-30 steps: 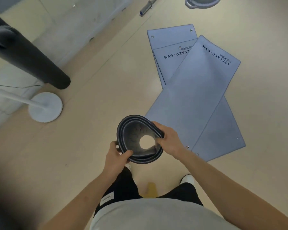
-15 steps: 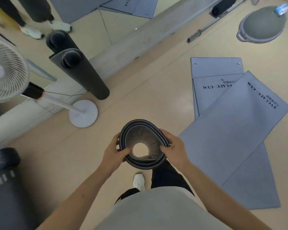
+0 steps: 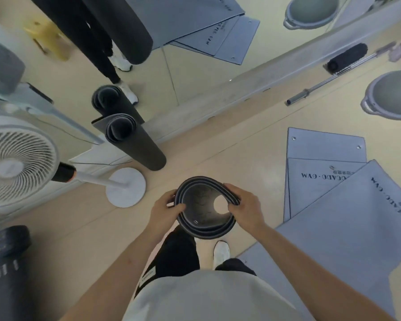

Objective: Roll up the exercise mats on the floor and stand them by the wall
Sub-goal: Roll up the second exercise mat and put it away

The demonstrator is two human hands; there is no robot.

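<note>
Dark rolled mat (image 3: 202,230), loose oval coil

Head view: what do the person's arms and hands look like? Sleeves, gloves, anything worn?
Left hand and right hand are bare: no gloves, no rings or watch that I can see. Left forearm and right forearm are uncovered, no sleeve in view. Below them: light grey top, black trousers with a small white label, white shoe.

Rolled mat (image 3: 206,232), seemingly upright, between hands (image 3: 164,212)

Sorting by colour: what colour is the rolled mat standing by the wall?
Mat is black; head view.
</note>
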